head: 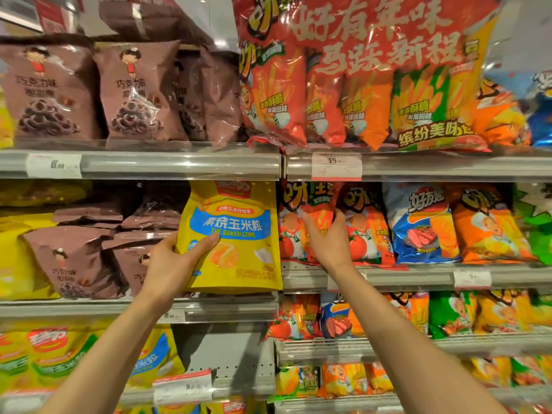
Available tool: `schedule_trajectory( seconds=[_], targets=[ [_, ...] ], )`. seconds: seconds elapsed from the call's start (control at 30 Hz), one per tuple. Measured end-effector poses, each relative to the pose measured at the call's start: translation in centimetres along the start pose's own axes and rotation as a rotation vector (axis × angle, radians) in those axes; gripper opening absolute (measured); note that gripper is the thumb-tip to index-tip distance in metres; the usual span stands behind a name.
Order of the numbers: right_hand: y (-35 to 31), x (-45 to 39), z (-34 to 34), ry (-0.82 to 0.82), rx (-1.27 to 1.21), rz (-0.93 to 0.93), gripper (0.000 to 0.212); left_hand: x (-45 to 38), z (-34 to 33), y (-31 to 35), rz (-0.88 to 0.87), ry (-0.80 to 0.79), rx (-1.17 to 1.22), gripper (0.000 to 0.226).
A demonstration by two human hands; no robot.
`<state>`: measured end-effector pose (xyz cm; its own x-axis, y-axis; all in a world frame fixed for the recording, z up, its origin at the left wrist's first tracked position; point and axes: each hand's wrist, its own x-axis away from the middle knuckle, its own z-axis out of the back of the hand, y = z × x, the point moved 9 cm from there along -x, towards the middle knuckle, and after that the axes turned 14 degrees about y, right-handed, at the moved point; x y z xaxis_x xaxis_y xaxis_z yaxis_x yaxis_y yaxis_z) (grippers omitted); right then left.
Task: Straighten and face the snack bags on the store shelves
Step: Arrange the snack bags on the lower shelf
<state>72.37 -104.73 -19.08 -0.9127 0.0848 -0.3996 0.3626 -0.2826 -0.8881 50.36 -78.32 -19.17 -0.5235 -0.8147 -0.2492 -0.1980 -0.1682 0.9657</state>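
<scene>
The left hand [173,264] is gripping the yellow baked-corn bag [236,234] by its left edge, standing it label-out on the middle shelf [209,309], while the right hand [328,243] is pinching a red tomato-stick bag [316,210], apparently squaring it up.

A: Where is the corn bag [236,237] sitting?
B: On the middle shelf [89,309], at centre. The left hand [176,261] is holding its 9 o'clock edge.
A: And at its 3 o'clock?
B: The potato-stick bag [310,222] is standing there, with the right hand [328,240] lying on its front.
A: At 9 o'clock?
B: Ring-snack bags [77,258] are leaning just beside it.
A: Above?
B: At 1 o'clock, the multipack [373,76] is resting on the upper shelf [448,167].
</scene>
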Motion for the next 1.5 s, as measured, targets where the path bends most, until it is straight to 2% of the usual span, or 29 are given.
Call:
schedule_trajectory(
  seconds=[0.07,0.17,0.37,0.43,0.53,0.63,0.77,1.0,1.1,1.17,1.2,1.33,1.37,1.43,1.5],
  targets=[
    [-0.1,0.9,0.5,-0.017,0.037,0.091,0.106,-0.1,0.0,-0.2,0.002,-0.005,0.017,0.050],
    [0.4,1.8,0.3,-0.073,0.155,0.236,0.092,-0.2,0.0,-0.4,-0.004,-0.010,0.024,0.053],
    [0.4,-0.2,0.7,-0.262,0.265,0.244,0.080,-0.4,0.2,-0.5,-0.007,-0.022,0.019,0.055],
    [-0.1,0.3,1.3,-0.186,0.368,0.352,0.079,-0.4,0.2,-0.6,-0.015,-0.021,0.021,0.055],
    [-1.7,1.7,1.3,-0.059,0.515,0.628,0.073,-0.4,0.1,-0.7,-0.034,-0.022,0.024,0.055],
    [-1.4,2.2,-0.3,-0.123,0.682,0.725,0.066,-0.4,0.1,-0.8,-0.048,-0.028,0.024,0.053],
    [0.3,1.9,-0.8,-0.168,0.773,0.685,0.066,-0.3,0.2,-0.8,-0.054,-0.043,0.022,0.053],
    [-0.4,2.4,0.0,-0.188,0.642,0.654,0.067,1.5,0.9,-1.3,-0.035,-0.080,0.038,0.045],
    [-1.9,3.6,1.6,-0.082,0.502,0.641,0.063,2.3,1.3,-1.8,-0.026,-0.114,0.044,0.043],
    [-3.2,5.0,2.7,0.013,0.361,0.630,0.051,2.7,1.6,-2.5,-0.013,-0.130,0.046,0.040],
    [-3.3,5.6,2.7,0.003,0.290,0.570,0.045,2.9,1.6,-2.9,0.003,-0.139,0.049,0.041],
    [-1.0,8.6,-0.5,-0.389,-0.021,-0.030,0.062,3.5,1.4,-4.7,0.055,-0.202,0.039,0.047],
    [-0.5,9.5,-1.3,-0.468,-0.094,-0.117,0.057,3.7,1.3,-5.1,0.065,-0.224,0.035,0.049],
    [-0.1,11.1,-2.2,-0.574,-0.234,-0.184,0.038,4.2,1.0,-5.8,0.068,-0.277,0.020,0.054],
    [0.4,12.2,-2.5,-0.597,-0.290,-0.195,0.031,4.8,0.9,-6.5,0.076,-0.320,0.009,0.056]
  ],
)
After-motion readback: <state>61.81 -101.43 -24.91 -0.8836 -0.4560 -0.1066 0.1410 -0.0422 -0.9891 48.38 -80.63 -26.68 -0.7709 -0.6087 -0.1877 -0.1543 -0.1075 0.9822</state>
